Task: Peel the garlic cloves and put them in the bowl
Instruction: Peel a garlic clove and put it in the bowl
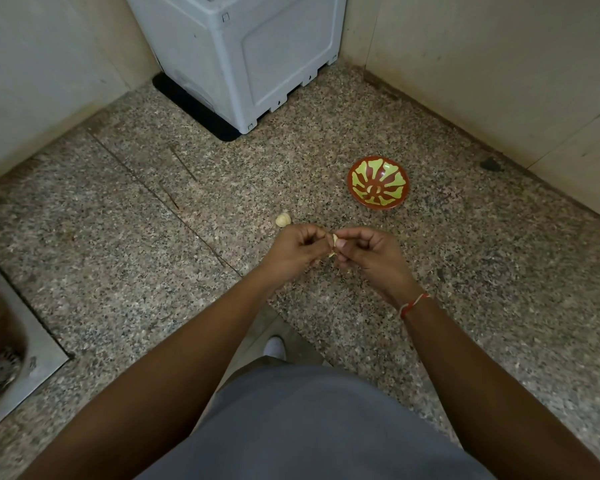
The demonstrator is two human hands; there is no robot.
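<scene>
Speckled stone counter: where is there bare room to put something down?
Bare stone lies between the red-and-green patterned bowl and the right wall, and left of the loose garlic piece toward the steel sink. It is crowded where both hands peel a clove.

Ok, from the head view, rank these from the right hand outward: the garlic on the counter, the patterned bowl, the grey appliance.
From the right hand:
1. Garlic on the counter, just beyond the left hand, on the left.
2. Patterned bowl, farther back, slightly right. This ranking is fairly close.
3. Grey appliance, at the back corner, clearly farthest.
</scene>
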